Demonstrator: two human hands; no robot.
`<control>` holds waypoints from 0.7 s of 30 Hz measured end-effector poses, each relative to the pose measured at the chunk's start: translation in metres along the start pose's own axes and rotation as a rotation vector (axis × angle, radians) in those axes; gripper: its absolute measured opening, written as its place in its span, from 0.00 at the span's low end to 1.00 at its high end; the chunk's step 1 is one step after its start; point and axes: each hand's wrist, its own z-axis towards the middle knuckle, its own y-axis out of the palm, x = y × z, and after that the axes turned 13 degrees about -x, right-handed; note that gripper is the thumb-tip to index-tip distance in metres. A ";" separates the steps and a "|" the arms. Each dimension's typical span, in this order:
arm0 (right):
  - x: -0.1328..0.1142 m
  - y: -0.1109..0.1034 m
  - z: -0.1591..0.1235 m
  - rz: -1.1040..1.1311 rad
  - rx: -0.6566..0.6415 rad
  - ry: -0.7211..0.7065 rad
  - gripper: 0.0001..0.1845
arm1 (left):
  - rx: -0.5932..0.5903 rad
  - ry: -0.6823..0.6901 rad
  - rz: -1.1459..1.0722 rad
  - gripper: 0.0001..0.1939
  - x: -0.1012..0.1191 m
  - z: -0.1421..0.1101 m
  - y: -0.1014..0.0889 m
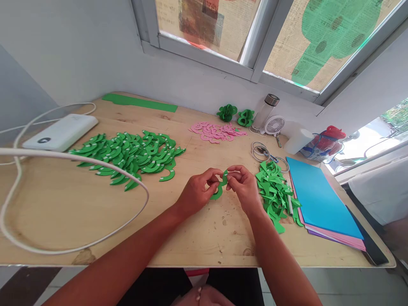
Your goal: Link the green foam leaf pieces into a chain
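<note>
Between my two hands, just above the wooden table, is a curvy green paper cutout [217, 194] with a pale patch near its upper end. My left hand [201, 188] pinches it from the left with thumb and finger. At its upper right, the fingertips of my right hand [243, 185] are pinched on the same cutout. To the left lies a wide pile of similar green cutouts [127, 153], many bearing small white patches. One cutout [168, 173] lies at the pile's right edge. Close by my right hand is a heap of green paper scraps [272, 187].
A white cable [146, 199] loops across the left side from a power bank [60, 131]. Pink cutouts [218, 131], green paper balls [227, 112], a bottle [266, 110] and a small fan [274, 124] stand behind. Scissors [263, 151], a pen [290, 199] and coloured sheets [321, 197] lie right.
</note>
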 end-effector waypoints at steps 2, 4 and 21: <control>0.000 0.000 -0.001 -0.018 -0.004 -0.038 0.13 | 0.000 -0.008 -0.014 0.13 0.000 0.000 0.000; -0.001 0.000 -0.001 -0.061 -0.015 -0.067 0.11 | -0.004 -0.016 -0.041 0.12 0.000 0.000 -0.001; 0.000 -0.003 -0.004 -0.520 -0.024 -0.204 0.08 | -0.038 -0.102 -0.162 0.17 0.003 0.001 -0.005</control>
